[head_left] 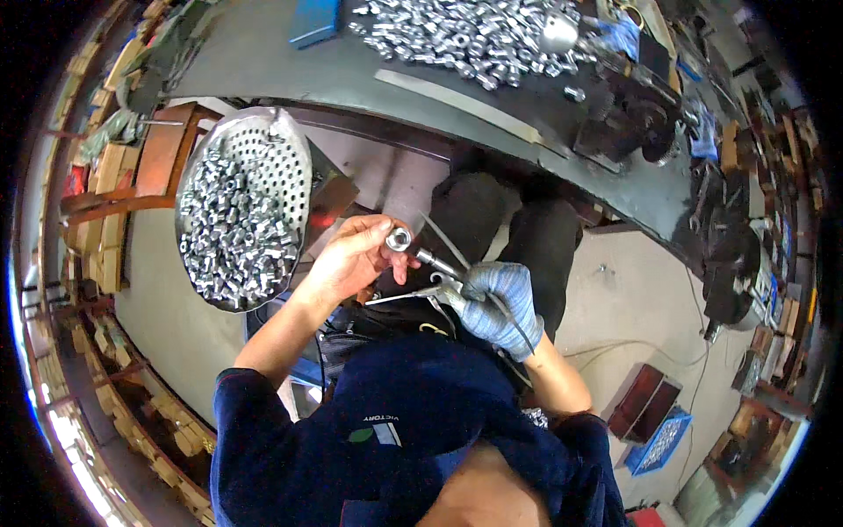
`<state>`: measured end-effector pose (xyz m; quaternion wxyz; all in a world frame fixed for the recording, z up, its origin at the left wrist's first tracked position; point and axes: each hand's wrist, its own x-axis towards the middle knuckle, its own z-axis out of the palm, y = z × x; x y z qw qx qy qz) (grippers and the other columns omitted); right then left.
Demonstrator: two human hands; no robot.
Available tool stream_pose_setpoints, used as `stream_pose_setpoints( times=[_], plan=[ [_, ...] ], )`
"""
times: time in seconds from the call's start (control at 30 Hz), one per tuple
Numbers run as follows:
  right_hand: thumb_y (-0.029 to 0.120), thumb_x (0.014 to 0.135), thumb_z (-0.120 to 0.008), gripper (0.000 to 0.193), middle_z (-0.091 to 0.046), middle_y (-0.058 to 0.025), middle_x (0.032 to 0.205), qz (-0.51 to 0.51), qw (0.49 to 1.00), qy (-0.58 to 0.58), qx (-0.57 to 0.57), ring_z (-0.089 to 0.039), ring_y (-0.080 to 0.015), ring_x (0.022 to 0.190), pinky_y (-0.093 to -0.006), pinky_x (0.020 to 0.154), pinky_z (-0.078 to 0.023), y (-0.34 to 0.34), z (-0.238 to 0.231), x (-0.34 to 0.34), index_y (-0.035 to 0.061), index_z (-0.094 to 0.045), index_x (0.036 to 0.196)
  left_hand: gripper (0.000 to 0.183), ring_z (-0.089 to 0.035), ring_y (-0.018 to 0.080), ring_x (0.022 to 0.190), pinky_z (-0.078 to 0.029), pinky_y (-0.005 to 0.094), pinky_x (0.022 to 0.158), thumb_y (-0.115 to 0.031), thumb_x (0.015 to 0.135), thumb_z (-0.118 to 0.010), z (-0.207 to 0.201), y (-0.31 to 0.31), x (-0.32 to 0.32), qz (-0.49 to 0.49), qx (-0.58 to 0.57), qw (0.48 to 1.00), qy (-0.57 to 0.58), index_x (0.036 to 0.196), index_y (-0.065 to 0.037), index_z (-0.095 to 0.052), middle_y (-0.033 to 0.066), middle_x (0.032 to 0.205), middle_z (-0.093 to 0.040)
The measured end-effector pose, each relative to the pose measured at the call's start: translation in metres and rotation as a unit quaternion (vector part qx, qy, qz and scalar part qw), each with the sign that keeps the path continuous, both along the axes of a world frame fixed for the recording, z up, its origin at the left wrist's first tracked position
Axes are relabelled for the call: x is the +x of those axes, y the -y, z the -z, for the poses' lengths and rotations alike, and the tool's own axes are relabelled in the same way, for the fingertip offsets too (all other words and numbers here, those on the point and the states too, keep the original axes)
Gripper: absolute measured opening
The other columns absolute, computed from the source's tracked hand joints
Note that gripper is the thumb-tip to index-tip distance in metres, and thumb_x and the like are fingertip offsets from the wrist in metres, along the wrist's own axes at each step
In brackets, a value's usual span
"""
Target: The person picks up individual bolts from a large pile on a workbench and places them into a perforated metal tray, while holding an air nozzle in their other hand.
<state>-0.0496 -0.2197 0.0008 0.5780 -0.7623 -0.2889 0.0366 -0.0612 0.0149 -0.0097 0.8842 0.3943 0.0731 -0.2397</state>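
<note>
Dark blue sleeves fill the lower edge, nearest the lens, and both forearms rise from them toward a small metal nut, which serves as the landmark. That nut sits pinched between thumb and fingertips of the bare left hand, whose grip is clenched on it. Just right of the nut and slightly below, the tip of a thin metal tool points at it, almost touching. Further right and lower, the right hand, in a grey-blue knit glove, has its grip closed around the tool's handle; a thin hose trails from it over the glove. Left of the nut, a round perforated metal tray stands tilted, heaped with shiny nuts. Above the nut runs a dark bench, and on it, well above and to the right, lies another pile of silver nuts. A blue box rests on the bench, above and left of the nut.
</note>
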Motion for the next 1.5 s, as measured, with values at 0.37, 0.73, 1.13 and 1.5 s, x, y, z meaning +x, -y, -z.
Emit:
stream_pose_setpoints(
  times=[0.37,0.73,1.13,1.5],
  plan=[
    [0.018,0.069,-0.077,0.036,-0.046,-0.0096,0.048,0.009,0.999,0.031,-0.023,-0.050,-0.0278,0.043,-0.0342,0.042,-0.039,-0.003,0.002,0.011,0.0102,-0.046,0.052,0.031,-0.063,0.0187,0.062,-0.052,0.0276,0.064,-0.023,0.089,-0.062,-0.005,0.004,0.015,0.020,0.223,0.970,0.094,0.099,0.006,-0.058,0.0096,0.070,-0.062],
    [0.016,0.071,-0.076,0.034,-0.047,-0.0096,0.049,0.027,0.999,-0.016,0.010,-0.049,-0.0265,0.042,-0.0334,0.042,-0.038,-0.004,0.007,0.007,0.0083,-0.049,0.053,0.026,-0.062,0.0097,0.078,-0.049,0.0226,0.069,-0.006,0.081,-0.069,-0.024,0.015,0.020,0.082,0.239,0.962,0.105,0.104,0.001,-0.060,0.0049,0.084,-0.064],
    [0.016,0.064,-0.078,0.033,-0.044,-0.0038,0.049,-0.024,0.995,0.064,0.073,-0.049,-0.0236,0.043,-0.0323,0.043,-0.038,0.003,-0.023,-0.005,0.0150,-0.046,0.055,0.025,-0.051,0.0180,0.051,-0.042,0.0295,0.050,-0.003,0.064,-0.068,-0.004,0.000,0.033,-0.037,0.651,0.679,0.338,0.088,-0.003,-0.065,0.0093,0.066,-0.057],
    [0.016,0.064,-0.078,0.035,-0.046,-0.0045,0.049,-0.033,0.997,0.060,0.036,-0.051,-0.0253,0.045,-0.0333,0.044,-0.041,-0.003,-0.023,-0.005,0.0149,-0.045,0.052,0.026,-0.052,0.0234,0.052,-0.042,0.0339,0.051,-0.004,0.061,-0.064,0.001,0.003,0.033,-0.020,0.676,0.645,0.357,0.087,-0.006,-0.065,0.0091,0.063,-0.053]
  ],
)
